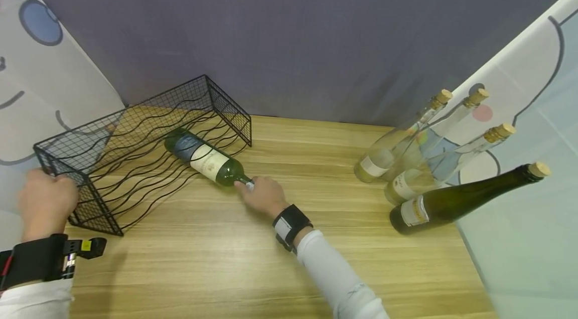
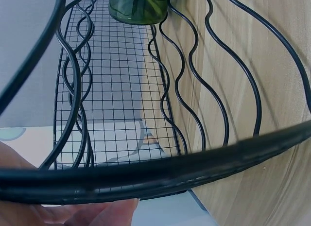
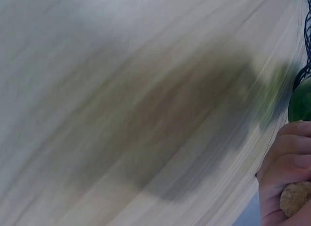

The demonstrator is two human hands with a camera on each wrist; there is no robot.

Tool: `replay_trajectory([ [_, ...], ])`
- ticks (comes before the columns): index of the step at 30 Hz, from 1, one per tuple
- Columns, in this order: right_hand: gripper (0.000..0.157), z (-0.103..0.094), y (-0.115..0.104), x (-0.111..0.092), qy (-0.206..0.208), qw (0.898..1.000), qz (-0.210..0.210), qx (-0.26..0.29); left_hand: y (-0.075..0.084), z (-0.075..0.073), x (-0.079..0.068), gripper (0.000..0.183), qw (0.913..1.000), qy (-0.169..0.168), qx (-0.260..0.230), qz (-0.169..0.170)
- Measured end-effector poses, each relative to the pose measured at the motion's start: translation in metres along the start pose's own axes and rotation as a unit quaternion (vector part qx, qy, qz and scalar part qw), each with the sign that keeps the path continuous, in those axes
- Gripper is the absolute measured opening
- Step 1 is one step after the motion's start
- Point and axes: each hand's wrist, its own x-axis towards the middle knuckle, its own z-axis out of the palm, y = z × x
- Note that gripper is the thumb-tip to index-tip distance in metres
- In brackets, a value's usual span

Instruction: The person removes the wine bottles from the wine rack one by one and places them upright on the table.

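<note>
A black wire wine rack (image 1: pixel 99 188) with wavy bars stands at the left of the wooden table. My left hand (image 1: pixel 47 201) grips the rack's near left end; in the left wrist view its fingers (image 2: pixel 114 214) curl below a thick black bar. A green wine bottle (image 1: pixel 230 171) with a blue and cream label lies tilted, its base among the wavy bars and its neck pointing toward me. Around that neck my right hand (image 1: pixel 266 196) is curled. The right wrist view shows the cork (image 3: pixel 295 199) beside the curled fingers (image 3: pixel 286 163).
On the right of the table (image 1: pixel 271 269) stand several corked bottles: clear ones such as the front clear bottle (image 1: pixel 406 183), and a dark green bottle (image 1: pixel 451 203). A grey wall (image 1: pixel 293 33) rises behind, with patterned white panels (image 1: pixel 510 58) at the sides.
</note>
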Motion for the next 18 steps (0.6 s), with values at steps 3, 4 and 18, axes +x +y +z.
replay_trajectory([
  [3,0.056,-0.003,0.003,0.002,-0.003,1.000,-0.003,-0.007,0.000,-0.001,0.000,0.057,1.0000,-0.004,-0.004,-0.003],
  [4,0.056,-0.004,0.005,0.003,-0.004,1.000,-0.004,-0.009,0.000,-0.001,0.001,0.058,1.0000,-0.005,-0.004,-0.005],
  [18,0.050,-0.019,0.013,0.001,-0.041,0.999,0.001,-0.034,0.000,0.000,0.000,0.058,0.9998,-0.011,-0.012,-0.007],
])
